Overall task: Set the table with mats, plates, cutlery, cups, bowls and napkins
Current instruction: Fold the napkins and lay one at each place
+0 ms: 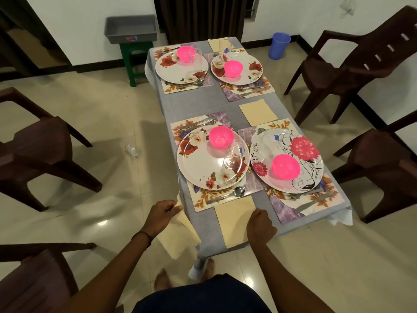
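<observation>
The grey-clothed table (198,105) carries floral mats, each with a flowered plate, a pink bowl and cutlery. The near left plate (203,163) holds a pink bowl (220,136) and a clear glass (234,155). A cream napkin (232,220) lies flat on the near edge, and my right hand (259,224) pinches its right side. My left hand (163,211) grips another cream napkin (178,233) that hangs off the table's near left corner. Two more napkins lie beside the right mats (258,111) and at the far end (217,44).
Dark brown plastic chairs stand left (38,150) and right (365,64) of the table. A grey tub (130,29) sits on a green stool at the back. A blue bucket (279,45) stands by the far wall. My bare feet are under the near edge.
</observation>
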The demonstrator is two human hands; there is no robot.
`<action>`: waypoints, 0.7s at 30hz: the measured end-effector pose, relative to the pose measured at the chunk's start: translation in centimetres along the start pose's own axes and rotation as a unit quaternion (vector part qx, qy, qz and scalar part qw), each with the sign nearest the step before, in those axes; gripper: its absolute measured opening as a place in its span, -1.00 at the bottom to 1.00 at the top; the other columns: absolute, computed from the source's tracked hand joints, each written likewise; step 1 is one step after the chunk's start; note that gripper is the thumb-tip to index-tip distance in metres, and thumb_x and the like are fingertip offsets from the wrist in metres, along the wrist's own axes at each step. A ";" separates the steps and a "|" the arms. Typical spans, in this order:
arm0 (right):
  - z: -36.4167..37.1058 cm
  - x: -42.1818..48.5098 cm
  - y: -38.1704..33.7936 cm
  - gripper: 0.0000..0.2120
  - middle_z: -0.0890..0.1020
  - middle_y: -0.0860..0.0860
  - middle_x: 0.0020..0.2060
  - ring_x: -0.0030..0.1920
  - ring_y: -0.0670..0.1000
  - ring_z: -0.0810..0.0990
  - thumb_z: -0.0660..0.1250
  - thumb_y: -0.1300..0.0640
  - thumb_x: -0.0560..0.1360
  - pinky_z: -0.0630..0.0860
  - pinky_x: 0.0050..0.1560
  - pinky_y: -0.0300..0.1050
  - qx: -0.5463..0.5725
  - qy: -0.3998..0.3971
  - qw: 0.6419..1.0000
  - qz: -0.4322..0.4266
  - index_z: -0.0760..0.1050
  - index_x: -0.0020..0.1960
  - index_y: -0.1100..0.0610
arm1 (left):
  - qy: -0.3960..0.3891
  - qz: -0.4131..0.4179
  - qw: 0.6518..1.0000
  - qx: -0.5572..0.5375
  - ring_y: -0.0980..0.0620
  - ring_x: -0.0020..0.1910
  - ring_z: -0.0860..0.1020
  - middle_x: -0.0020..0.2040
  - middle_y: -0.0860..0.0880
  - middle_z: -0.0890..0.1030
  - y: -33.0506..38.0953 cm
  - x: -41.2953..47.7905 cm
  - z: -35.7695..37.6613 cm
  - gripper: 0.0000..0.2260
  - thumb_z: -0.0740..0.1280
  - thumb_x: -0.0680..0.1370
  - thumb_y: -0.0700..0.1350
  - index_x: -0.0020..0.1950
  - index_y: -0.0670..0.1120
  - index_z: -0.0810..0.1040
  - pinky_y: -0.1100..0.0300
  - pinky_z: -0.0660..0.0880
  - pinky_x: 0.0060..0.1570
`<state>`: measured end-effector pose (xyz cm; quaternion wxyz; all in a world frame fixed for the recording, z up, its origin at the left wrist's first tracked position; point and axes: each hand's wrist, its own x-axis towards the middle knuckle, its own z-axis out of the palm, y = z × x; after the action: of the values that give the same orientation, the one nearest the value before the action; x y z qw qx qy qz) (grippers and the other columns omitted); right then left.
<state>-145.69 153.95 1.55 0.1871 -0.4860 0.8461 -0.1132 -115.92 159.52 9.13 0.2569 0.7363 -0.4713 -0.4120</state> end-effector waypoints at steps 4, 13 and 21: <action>0.5 -1.0 -0.4 -0.65 0.66 0.12 -0.16 -0.13 0.17 0.62 0.04 0.02 0.69 0.37 -0.02 0.00 -0.008 -0.007 1.000 0.005 0.53 0.08 0.19 | -0.007 -0.003 1.000 -0.001 0.16 -0.41 0.36 -0.42 0.05 0.39 -0.3 -0.3 0.1 -0.67 0.38 0.56 -0.04 -0.38 -0.05 0.41 0.35 0.29 -0.35; 0.3 -1.2 -0.6 -0.67 0.65 0.09 -0.17 -0.13 0.14 0.60 0.04 -0.02 0.67 0.35 0.00 0.00 0.012 -0.007 1.000 0.018 0.50 0.11 0.15 | 0.010 0.006 1.000 -0.006 0.18 -0.47 0.29 -0.50 0.09 0.31 -0.3 0.0 -0.5 -0.60 0.40 0.55 -0.08 -0.43 0.02 0.32 0.36 0.23 -0.38; -0.1 -0.1 1.0 -0.85 0.55 0.01 -0.06 0.01 0.08 0.55 0.25 0.01 0.60 0.47 -0.01 0.08 -0.042 0.005 0.991 -0.130 0.50 0.10 0.05 | 0.015 0.021 1.000 0.007 0.18 -0.47 0.28 -0.49 0.09 0.28 -0.5 0.4 -0.5 -0.59 0.40 0.55 -0.07 -0.42 0.03 0.30 0.35 0.22 -0.39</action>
<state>-146.42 154.55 1.26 0.1463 -0.5992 0.7803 -0.1032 -115.13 159.41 8.87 0.2676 0.7338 -0.4857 -0.3925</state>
